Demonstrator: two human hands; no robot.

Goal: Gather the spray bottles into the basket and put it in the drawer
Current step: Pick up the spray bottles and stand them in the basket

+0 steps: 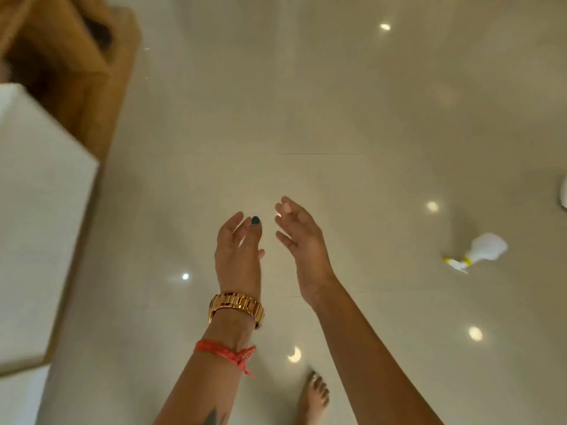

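A white spray bottle (481, 251) with a yellow collar and white trigger lies on its side on the glossy floor at the right. My left hand (237, 248) and my right hand (302, 237) hang side by side over the middle of the floor, both with fingers apart and nothing in them. The bottle lies well to the right of my right hand. At the right edge, a sliver of another white object (564, 196) shows; I cannot tell what it is. No basket is in view.
A white-topped wooden cabinet (40, 210) fills the left side, with brown wooden furniture (79, 65) behind it. My bare foot (314, 397) stands on the beige tiled floor (337, 102), which reflects ceiling lights.
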